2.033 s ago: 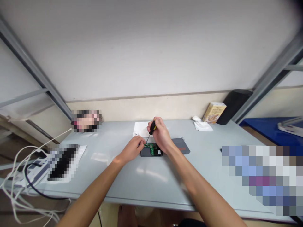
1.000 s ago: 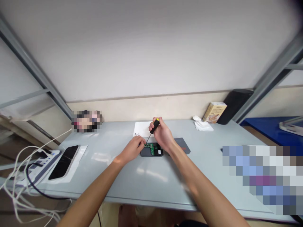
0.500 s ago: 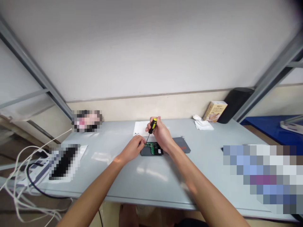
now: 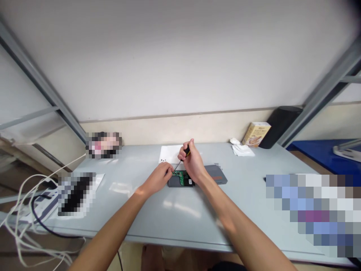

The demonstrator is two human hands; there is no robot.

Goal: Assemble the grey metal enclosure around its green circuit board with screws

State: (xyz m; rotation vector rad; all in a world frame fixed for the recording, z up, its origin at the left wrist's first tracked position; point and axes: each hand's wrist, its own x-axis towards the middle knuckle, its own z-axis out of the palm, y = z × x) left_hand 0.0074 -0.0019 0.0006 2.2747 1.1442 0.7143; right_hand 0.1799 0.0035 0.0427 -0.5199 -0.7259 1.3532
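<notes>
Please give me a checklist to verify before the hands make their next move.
1. Screwdriver held in the right hand: ok.
2. Left hand at the left end of the opened device: ok.
3. Screwdriver tip seated properly: cannot tell, too small to see.
4. Small dark pieces gathered on the white paper: ok.
5. Grey panel in full view: not ok, the right arm partly hides it.

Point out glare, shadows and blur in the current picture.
Head view: bright glare streaks on the desk; soft shadow beside the right forearm; blocky pixelation masks areas at both sides; the circuit board is too small for fine detail.
</notes>
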